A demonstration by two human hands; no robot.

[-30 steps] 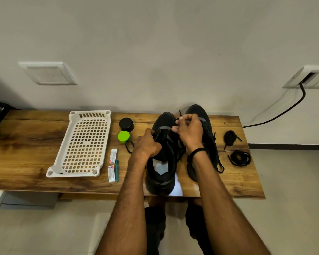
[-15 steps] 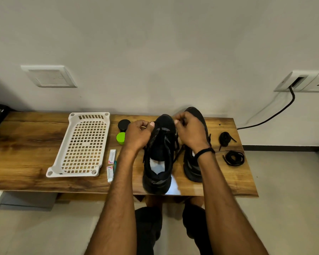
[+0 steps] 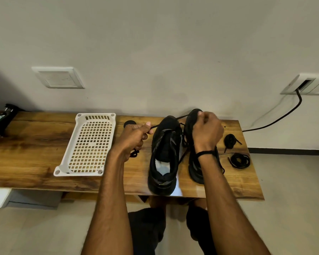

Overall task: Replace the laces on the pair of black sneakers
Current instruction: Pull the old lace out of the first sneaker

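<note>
Lace (image 3: 166,122) stretches taut over one black sneaker (image 3: 164,153), pinched by left hand (image 3: 134,138) and right hand (image 3: 206,131).

**We see a wooden bench (image 3: 35,144) along the wall, carrying a pair of shoes and loose kit.**

At the far left edge of the frame sits a dark object (image 3: 0,118), cut off and too dim for us to name. Left of centre a white perforated tray (image 3: 88,146) lies flat. Just past its upper right corner is a small black round container (image 3: 129,123), mostly hidden, and below that a short tangle of black lace (image 3: 134,153). At centre a black sneaker (image 3: 164,153) stands with its heel at the bench's near edge. A second sneaker (image 3: 195,170) is just to its right. Toward the right end we find a bundled lace (image 3: 229,139) and, lower in the frame, a coiled lace (image 3: 239,160), near each other but apart.
</note>
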